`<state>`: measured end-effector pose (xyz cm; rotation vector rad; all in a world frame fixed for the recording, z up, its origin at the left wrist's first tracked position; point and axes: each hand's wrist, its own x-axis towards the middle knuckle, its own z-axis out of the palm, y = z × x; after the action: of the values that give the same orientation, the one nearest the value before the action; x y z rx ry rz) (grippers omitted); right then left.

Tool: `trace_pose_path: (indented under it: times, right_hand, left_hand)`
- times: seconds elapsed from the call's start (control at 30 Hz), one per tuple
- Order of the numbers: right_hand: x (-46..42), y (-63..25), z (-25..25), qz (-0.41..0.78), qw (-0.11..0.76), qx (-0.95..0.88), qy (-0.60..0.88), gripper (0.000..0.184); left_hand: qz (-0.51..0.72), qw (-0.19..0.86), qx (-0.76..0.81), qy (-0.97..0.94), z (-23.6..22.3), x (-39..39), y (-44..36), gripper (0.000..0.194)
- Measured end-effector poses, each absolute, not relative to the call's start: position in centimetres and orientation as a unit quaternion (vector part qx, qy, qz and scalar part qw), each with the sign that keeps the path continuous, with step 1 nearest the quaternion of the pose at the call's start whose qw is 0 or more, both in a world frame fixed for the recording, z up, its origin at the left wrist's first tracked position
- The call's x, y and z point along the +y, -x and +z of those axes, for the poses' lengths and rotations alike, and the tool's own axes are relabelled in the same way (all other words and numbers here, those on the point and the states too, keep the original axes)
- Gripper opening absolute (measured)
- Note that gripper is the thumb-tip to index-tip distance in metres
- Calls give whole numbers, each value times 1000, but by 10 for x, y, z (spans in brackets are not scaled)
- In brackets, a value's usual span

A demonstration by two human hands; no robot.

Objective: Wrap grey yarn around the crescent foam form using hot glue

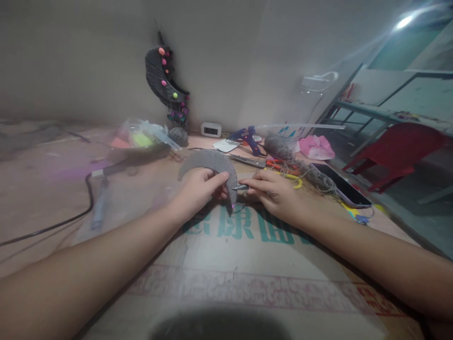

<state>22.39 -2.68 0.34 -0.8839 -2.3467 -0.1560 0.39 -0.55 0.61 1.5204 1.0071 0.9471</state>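
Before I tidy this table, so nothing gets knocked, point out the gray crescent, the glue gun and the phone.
Gray crescent [219,161]: head view, on its upper curve.
Glue gun [249,137]: head view, on its blue body.
Phone [340,185]: head view, on its dark screen.

Near sheet passable — crescent blocks farther in, glue gun, yarn far — phone right, cable left.

On the pale, flat sheet spread over the table, large teal Chinese characters are printed — 康 can be read, its neighbours being partly covered. On the small white rectangular clock — dark-faced — any digits are too blurred to be read.
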Motion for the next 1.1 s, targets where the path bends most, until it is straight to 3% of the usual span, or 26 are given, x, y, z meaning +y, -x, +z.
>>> trace_pose_path:
  times: [0.3, 1.1]
  right_hand:
    - [-29, -225, 6, -58, 350, -868, 348, 28]
    - [-29, -223, 4, -95, 309, -890, 323, 26]
  left_hand:
    - [399, 499, 416, -647, 1, -3, -2, 38]
    - [371, 469, 429, -677, 8, -8, -3, 38]
